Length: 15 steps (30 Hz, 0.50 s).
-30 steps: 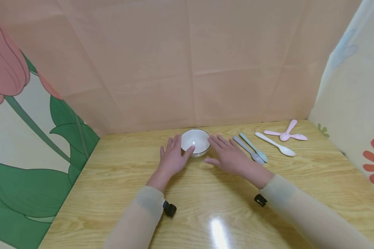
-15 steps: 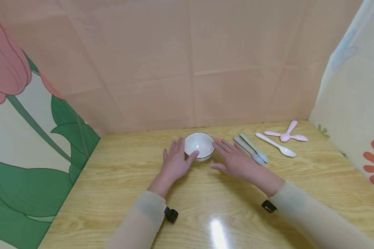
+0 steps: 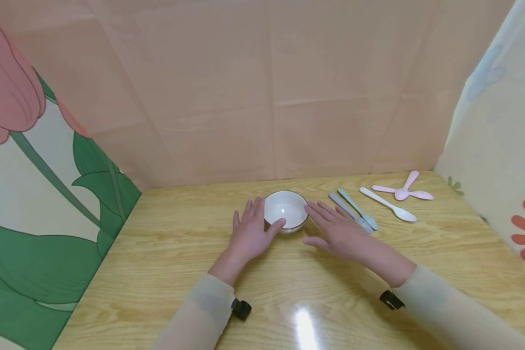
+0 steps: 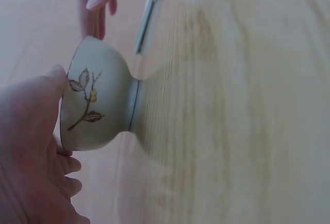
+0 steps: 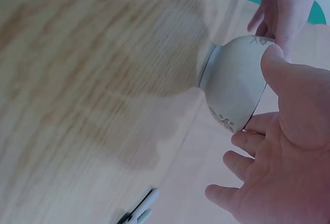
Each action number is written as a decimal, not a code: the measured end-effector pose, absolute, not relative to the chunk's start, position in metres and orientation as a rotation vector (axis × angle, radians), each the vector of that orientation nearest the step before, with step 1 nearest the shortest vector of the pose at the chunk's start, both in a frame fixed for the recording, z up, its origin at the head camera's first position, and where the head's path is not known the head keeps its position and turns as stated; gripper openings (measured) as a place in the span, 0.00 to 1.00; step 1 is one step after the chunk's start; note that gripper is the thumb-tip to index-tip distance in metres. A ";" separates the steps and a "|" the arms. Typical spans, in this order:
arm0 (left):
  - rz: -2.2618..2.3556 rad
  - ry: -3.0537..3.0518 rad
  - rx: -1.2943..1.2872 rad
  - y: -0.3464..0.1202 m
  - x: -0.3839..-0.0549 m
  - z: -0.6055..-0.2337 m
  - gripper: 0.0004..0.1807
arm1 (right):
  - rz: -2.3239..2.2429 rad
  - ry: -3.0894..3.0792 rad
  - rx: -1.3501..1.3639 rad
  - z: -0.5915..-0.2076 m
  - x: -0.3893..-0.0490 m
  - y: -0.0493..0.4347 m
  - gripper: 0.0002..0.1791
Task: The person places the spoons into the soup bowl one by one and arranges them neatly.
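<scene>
A white bowl with a dark rim stands upright between the two hands on the wooden table. Brown leaf sprigs decorate its outside in the left wrist view. My left hand lies along its left side, fingers stretched forward and thumb at the near rim. On the right, my right hand touches the rim with extended fingertips, its thumb held apart from the bowl. In the right wrist view the fingers spread beside the bowl, with the left hand beyond it.
To the right lie a grey-lilac utensil, a teal spoon and a white spoon. Pink spoons cross each other farther back. A peach cloth wall rises behind the table.
The bowl has slid to the right and nearer to me, with both hands moving alongside it. The spoons stay where they were.
</scene>
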<state>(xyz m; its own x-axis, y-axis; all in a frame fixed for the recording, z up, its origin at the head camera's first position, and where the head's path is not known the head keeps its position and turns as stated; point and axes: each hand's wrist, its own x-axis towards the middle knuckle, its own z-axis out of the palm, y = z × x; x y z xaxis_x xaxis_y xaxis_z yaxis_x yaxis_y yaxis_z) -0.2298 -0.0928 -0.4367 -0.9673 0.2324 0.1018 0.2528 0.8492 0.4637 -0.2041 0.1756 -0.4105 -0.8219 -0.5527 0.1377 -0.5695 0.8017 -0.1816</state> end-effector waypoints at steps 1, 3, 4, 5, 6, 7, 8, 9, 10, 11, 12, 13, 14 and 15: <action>-0.750 -2.985 -0.393 -0.092 -0.229 -0.437 0.57 | 0.331 -2.905 0.911 -0.410 -0.203 0.177 0.47; -0.744 -2.989 -0.397 -0.092 -0.226 -0.436 0.58 | 0.328 -2.895 0.920 -0.410 -0.200 0.178 0.47; -0.745 -2.989 -0.399 -0.092 -0.225 -0.435 0.58 | 0.325 -2.887 0.924 -0.410 -0.199 0.179 0.47; -0.742 -2.993 -0.402 -0.092 -0.224 -0.435 0.58 | 0.325 -2.875 0.930 -0.410 -0.197 0.179 0.47; -0.740 -2.995 -0.405 -0.092 -0.223 -0.434 0.58 | 0.323 -2.868 0.934 -0.409 -0.196 0.180 0.47; -0.738 -2.995 -0.408 -0.092 -0.222 -0.434 0.58 | 0.326 -2.862 0.936 -0.409 -0.195 0.180 0.46; -0.741 -2.992 -0.413 -0.091 -0.221 -0.434 0.58 | 0.329 -2.857 0.938 -0.409 -0.194 0.181 0.46; -0.745 -2.987 -0.419 -0.092 -0.221 -0.434 0.58 | 0.338 -2.859 0.937 -0.409 -0.193 0.181 0.46; -0.747 -2.983 -0.424 -0.092 -0.220 -0.434 0.58 | 0.347 -2.861 0.935 -0.408 -0.193 0.182 0.46; -0.753 -2.977 -0.431 -0.092 -0.220 -0.434 0.58 | 0.364 -2.866 0.933 -0.408 -0.192 0.183 0.46; -0.759 -2.971 -0.436 -0.092 -0.220 -0.433 0.58 | 0.377 -2.875 0.928 -0.408 -0.192 0.184 0.46; -0.767 -2.964 -0.442 -0.092 -0.220 -0.433 0.58 | 0.393 -2.880 0.924 -0.409 -0.192 0.184 0.46; -0.783 -2.955 -0.447 -0.091 -0.220 -0.433 0.57 | 0.411 -2.884 0.923 -0.409 -0.192 0.186 0.46; -0.796 -2.949 -0.450 -0.091 -0.220 -0.433 0.58 | 0.428 -2.885 0.922 -0.410 -0.191 0.187 0.45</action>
<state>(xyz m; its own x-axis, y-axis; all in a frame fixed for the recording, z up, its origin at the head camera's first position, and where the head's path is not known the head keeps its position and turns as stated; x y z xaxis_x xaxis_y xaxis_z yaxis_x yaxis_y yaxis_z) -0.2196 -0.0913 -0.4326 -0.9561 0.2645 0.1264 0.2921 0.8245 0.4845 -0.1915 0.1869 -0.4096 -0.8152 -0.5559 0.1626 -0.5792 0.7796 -0.2384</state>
